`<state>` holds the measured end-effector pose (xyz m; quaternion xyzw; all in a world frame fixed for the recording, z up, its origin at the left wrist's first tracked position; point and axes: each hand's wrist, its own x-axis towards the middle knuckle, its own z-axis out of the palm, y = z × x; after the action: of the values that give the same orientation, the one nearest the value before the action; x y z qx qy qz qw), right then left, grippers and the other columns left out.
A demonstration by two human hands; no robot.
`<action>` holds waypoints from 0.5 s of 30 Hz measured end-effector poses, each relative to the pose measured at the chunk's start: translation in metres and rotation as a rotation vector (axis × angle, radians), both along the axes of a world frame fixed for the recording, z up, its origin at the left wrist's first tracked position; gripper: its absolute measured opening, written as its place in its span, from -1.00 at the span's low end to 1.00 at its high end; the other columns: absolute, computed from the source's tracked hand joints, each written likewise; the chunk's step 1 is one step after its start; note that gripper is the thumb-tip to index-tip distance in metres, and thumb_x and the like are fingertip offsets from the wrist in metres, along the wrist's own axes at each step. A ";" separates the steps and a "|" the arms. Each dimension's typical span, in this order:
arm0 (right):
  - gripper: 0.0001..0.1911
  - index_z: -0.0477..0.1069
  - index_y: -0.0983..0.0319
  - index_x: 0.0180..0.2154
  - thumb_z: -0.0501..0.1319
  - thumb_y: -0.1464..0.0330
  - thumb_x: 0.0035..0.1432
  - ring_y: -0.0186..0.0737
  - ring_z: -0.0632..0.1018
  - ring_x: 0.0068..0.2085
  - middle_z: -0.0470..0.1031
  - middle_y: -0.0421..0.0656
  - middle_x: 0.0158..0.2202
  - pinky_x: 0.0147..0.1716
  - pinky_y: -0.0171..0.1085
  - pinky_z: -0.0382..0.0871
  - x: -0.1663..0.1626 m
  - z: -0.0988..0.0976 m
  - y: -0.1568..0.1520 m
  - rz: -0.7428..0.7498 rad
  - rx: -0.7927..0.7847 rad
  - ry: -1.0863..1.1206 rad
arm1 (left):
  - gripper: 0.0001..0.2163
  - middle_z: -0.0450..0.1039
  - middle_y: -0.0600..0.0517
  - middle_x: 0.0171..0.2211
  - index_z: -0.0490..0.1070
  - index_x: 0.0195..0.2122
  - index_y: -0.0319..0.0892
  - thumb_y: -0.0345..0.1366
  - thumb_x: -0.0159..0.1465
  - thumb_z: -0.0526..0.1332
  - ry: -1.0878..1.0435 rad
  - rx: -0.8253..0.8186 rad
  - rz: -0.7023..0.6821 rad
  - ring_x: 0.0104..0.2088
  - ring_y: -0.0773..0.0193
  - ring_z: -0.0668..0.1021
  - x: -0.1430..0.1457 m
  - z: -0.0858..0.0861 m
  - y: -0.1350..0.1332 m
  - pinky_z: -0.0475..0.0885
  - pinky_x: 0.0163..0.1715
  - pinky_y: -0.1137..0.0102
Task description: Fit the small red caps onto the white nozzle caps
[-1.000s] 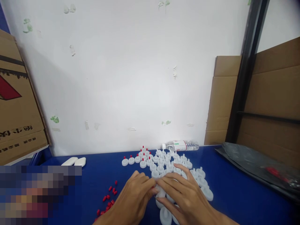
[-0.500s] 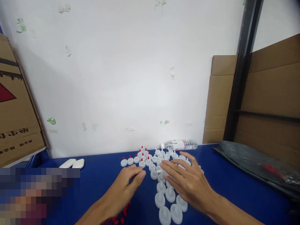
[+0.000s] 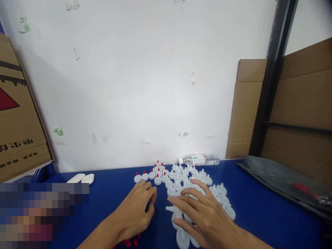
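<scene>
Head view, the only one you have: your right hand [image 3: 204, 216] lies spread, palm down, over the near part of the cluster of white caps [image 3: 181, 180] on the blue table [image 3: 259, 207]. Its fingers are splayed and touch caps beneath them; I cannot tell whether any cap is actually pinched, because the palm hides what is under it. One white cap [image 3: 171, 209] lies tipped on its side just beyond your fingertips, nozzle pointing left, apart from the upright ones.

Your left hand [image 3: 137, 211] rests on the table just left of the cluster, fingers loosely curled and closed on nothing that I can see. The loose red tips [image 3: 131, 242] lie under and behind its wrist, mostly hidden at the bottom edge.

Risks, as I judge them: with your right hand flat across so many caps, a sideways drag would topple or scatter the upright ones, including the row already fitted with red tips [image 3: 153, 173] at the far left of the cluster. Your left wrist could sweep the red pieces off the near edge. The water bottle [image 3: 199, 159] lying by the wall could roll if caps are shoved back into it.
</scene>
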<state>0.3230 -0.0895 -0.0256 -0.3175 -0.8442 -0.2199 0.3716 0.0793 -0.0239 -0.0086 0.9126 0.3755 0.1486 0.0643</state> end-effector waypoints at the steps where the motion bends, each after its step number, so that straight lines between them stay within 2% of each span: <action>1: -0.65 0.36 0.23 0.19 0.14 0.30 0.44 -0.16 0.58 -0.07 0.63 -0.17 -0.18 0.30 0.03 0.08 0.000 0.000 0.001 -0.011 -0.014 0.000 | -0.88 0.42 -0.01 -0.21 0.32 -0.26 -0.10 -0.38 0.37 0.02 -0.048 -0.014 -0.023 -0.14 0.11 0.42 0.002 0.002 -0.004 0.32 0.03 0.13; 5: -0.61 0.30 0.27 0.22 0.12 0.27 0.45 -0.15 0.59 -0.09 0.62 -0.13 -0.18 0.26 0.05 0.17 0.001 0.001 0.001 -0.023 -0.041 -0.001 | -0.75 0.40 0.08 -0.26 0.28 -0.26 -0.07 -0.16 0.51 -0.06 -0.171 -0.123 -0.130 -0.15 0.20 0.42 0.014 0.006 -0.020 0.20 0.20 0.15; 8: -0.62 0.31 0.25 0.21 0.12 0.27 0.45 -0.16 0.60 -0.11 0.62 -0.13 -0.16 0.23 0.05 0.23 0.000 0.003 0.000 -0.011 -0.035 0.010 | -0.73 0.39 0.09 -0.28 0.27 -0.28 -0.08 -0.14 0.52 -0.06 -0.218 -0.145 -0.146 -0.19 0.22 0.41 0.019 0.005 -0.025 0.27 0.11 0.22; 12: -0.58 0.29 0.24 0.22 0.16 0.24 0.41 -0.14 0.60 -0.06 0.61 -0.10 -0.07 0.24 0.05 0.25 0.000 0.008 -0.003 -0.026 -0.047 0.043 | -0.71 0.37 0.08 -0.32 0.27 -0.32 -0.10 -0.15 0.52 -0.06 -0.267 -0.076 -0.075 -0.22 0.21 0.40 0.015 0.003 -0.014 0.32 -0.07 0.26; 15: -0.59 0.27 0.23 0.22 0.16 0.31 0.40 -0.15 0.60 -0.03 0.60 -0.10 -0.02 0.26 0.03 0.22 -0.001 0.011 -0.005 -0.015 -0.081 0.058 | -0.73 0.37 0.05 -0.36 0.28 -0.35 -0.11 -0.20 0.49 -0.03 -0.168 0.023 -0.024 -0.24 0.15 0.38 0.010 0.001 -0.003 0.31 -0.14 0.22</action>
<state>0.3218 -0.0948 -0.0147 -0.3448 -0.8389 -0.1791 0.3811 0.0896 -0.0268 -0.0078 0.9020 0.3559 0.2284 0.0869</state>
